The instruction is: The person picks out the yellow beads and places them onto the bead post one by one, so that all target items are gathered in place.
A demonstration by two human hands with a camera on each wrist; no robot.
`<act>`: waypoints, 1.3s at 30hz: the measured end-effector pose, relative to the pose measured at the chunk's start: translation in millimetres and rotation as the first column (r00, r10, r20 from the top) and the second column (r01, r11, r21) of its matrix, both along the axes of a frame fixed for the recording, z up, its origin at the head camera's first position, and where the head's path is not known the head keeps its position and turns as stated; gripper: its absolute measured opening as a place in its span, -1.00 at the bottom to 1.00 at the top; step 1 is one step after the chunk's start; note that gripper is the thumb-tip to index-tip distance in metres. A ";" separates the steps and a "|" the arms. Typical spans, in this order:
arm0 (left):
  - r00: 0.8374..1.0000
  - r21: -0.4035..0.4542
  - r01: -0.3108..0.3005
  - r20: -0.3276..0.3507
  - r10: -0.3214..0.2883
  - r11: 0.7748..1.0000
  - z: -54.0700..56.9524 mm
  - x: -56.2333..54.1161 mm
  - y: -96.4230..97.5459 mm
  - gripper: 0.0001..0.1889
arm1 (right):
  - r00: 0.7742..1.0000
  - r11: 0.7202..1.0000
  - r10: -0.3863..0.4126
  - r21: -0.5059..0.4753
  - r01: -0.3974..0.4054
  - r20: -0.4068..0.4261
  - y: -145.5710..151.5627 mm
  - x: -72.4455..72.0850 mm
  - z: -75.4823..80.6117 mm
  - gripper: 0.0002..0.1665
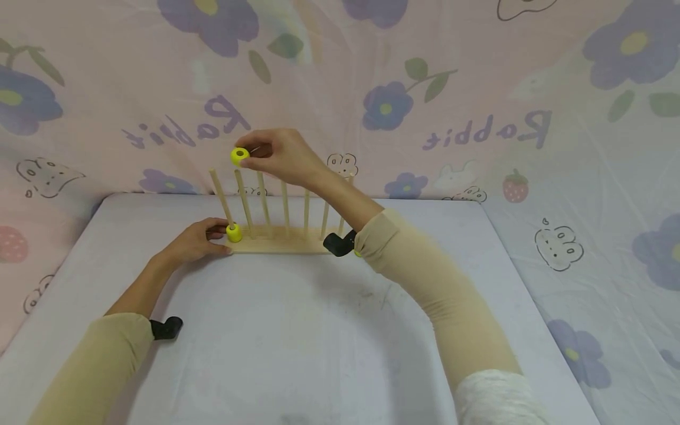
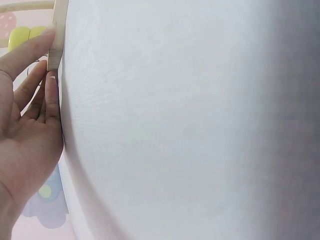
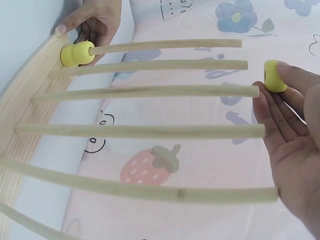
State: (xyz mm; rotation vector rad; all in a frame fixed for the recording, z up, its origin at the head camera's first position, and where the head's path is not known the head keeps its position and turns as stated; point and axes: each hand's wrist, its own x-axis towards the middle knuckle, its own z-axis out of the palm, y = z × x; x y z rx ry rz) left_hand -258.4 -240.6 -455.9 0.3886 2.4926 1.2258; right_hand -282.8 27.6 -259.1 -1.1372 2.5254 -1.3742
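Note:
A wooden base with a row of upright pegs stands on the table. My left hand grips its left end, thumb on the front edge and fingers behind. Two yellow beads are stacked low on the leftmost peg, beside that hand. My right hand pinches another yellow bead between thumb and fingers. This bead is just above the top of the second peg from the left, its hole showing. In the right wrist view, it sits apart from the peg tips.
A white cloth covers the table, with a patterned curtain behind it. Black wrist mounts stick out from both sleeves. Under the right forearm, a bit of yellow-green shows by the base's right end, mostly hidden.

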 end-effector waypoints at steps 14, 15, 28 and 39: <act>1.000 0.004 0.011 -0.007 -0.011 1.000 6.8 0.3 0.5 -0.13 | 0.999 0.995 0.011 0.103 -0.006 -0.045 -26.6 -3.3 4.2 -0.63; 1.000 0.007 0.010 -0.005 -0.009 1.000 7.0 0.1 0.6 -0.14 | 0.999 0.995 0.014 0.102 -0.011 -0.038 -28.2 -3.2 4.2 -0.63; 1.000 0.035 0.018 0.012 -0.018 0.999 4.5 -0.8 1.8 -0.15 | 0.999 0.987 0.025 0.161 -0.020 -0.025 -41.8 -4.5 0.5 -0.65; 1.000 0.017 0.008 0.011 -0.008 1.000 2.4 1.3 -1.1 -0.16 | 0.999 0.969 0.025 0.248 -0.019 -0.019 -46.6 -5.4 -4.9 -0.68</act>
